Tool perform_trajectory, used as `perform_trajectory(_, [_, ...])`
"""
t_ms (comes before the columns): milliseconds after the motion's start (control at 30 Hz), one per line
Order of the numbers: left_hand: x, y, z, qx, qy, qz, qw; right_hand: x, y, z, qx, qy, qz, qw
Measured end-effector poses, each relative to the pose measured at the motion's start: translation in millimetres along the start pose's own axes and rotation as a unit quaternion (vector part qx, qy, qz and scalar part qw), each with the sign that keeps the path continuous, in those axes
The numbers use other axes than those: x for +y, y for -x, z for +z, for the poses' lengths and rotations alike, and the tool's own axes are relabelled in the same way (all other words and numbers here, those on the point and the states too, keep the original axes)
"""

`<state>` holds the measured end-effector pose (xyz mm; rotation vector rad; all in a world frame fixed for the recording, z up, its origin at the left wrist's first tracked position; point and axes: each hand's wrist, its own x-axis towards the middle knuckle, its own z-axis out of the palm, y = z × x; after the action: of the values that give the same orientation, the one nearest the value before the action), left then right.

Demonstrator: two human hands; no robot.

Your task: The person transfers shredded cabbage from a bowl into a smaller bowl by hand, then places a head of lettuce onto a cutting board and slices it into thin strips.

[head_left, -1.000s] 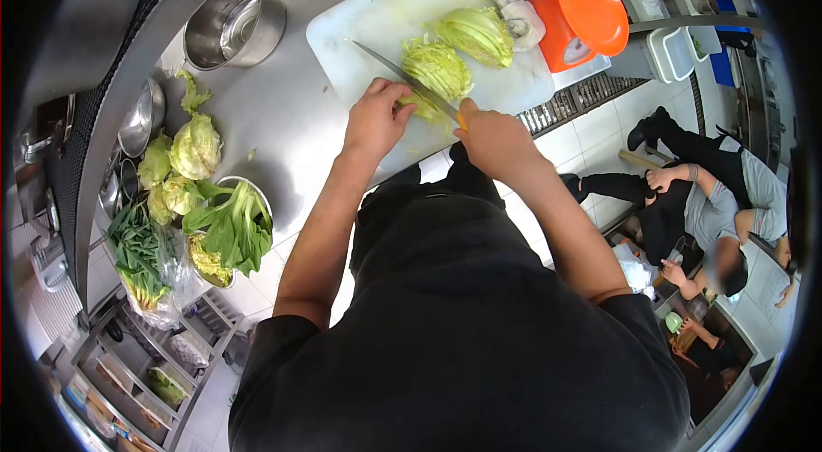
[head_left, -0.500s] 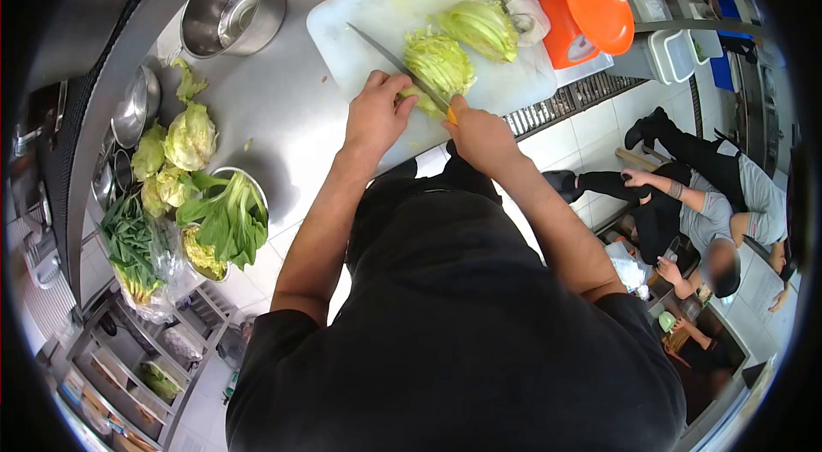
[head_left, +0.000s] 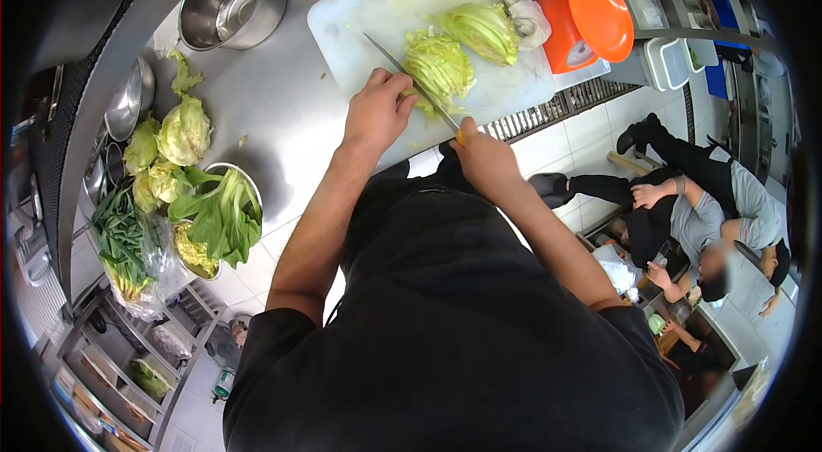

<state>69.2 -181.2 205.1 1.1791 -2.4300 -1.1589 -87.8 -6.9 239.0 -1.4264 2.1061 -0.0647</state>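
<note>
A long knife [head_left: 396, 63] with a yellow handle lies across the near part of the white cutting board [head_left: 342, 20]. My right hand [head_left: 486, 157] is wrapped round its handle at the board's near edge. My left hand [head_left: 377, 110] has its fingers bent against a small piece of lettuce on the near side of the blade, mostly hidden by the fingers. Just beyond the blade is a pile of cut lettuce [head_left: 438, 65]. Farther right on the board lies a larger lettuce piece [head_left: 481, 32], beside a white cloth [head_left: 522, 11].
A steel pot [head_left: 274, 11] stands at the back left. Lettuce heads [head_left: 184, 132] and leafy greens [head_left: 224, 217] in a bowl sit at the left. An orange scale [head_left: 561, 28] is right of the board. Other people [head_left: 698, 217] are at the far right.
My right hand and the knife have shifted slightly right and toward me. My left hand stays by the blade. The view has shifted a little.
</note>
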Motion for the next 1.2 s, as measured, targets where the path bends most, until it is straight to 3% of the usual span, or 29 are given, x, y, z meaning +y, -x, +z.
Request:
perform_trajectory(200, [2.7, -2.0, -4.7, -0.027, 0.012, -0.010, 1.000, -10.4, -32.7, -27.6, -0.011, 0.008, -0.027, 1.000])
perform_trajectory(367, [-7.5, -3.7, -8.0, -0.044, 0.035, 0.011, 0.998, -29.3, 4.5, -82.9, -0.061, 0.015, -0.008, 0.998])
perform_trajectory(467, [-9.7, -3.5, -7.8, -0.038, 0.033, 0.016, 0.999, -24.7, 18.3, -70.3, -0.075, 0.011, 0.013, 0.997])
perform_trajectory(667, [-6.6, -6.1, -9.0, -0.052, 0.027, -0.003, 0.998, -3.2, -16.6, 7.4, -0.005, -0.029, 0.008, 1.000])
perform_trajectory(867, [-4.8, -6.6, -11.9, -0.061, 0.014, -0.004, 0.998, -11.6, -29.2, -41.2, -0.008, 0.000, -0.045, 0.999])
perform_trajectory(967, [-3.6, -6.9, -12.5, -0.059, 0.005, 0.001, 0.998, -27.6, -6.3, -83.4, -0.055, 0.016, -0.019, 0.998])
perform_trajectory(1100, [-4.9, -7.1, -13.0, -0.055, 0.009, 0.003, 0.998, -28.1, 15.2, -79.3, -0.060, 0.023, -0.005, 0.998])
perform_trajectory(1200, [-6.4, -5.6, -12.1, -0.052, 0.015, 0.005, 0.999, -20.8, 10.2, -41.0, -0.045, 0.006, 0.004, 0.999])
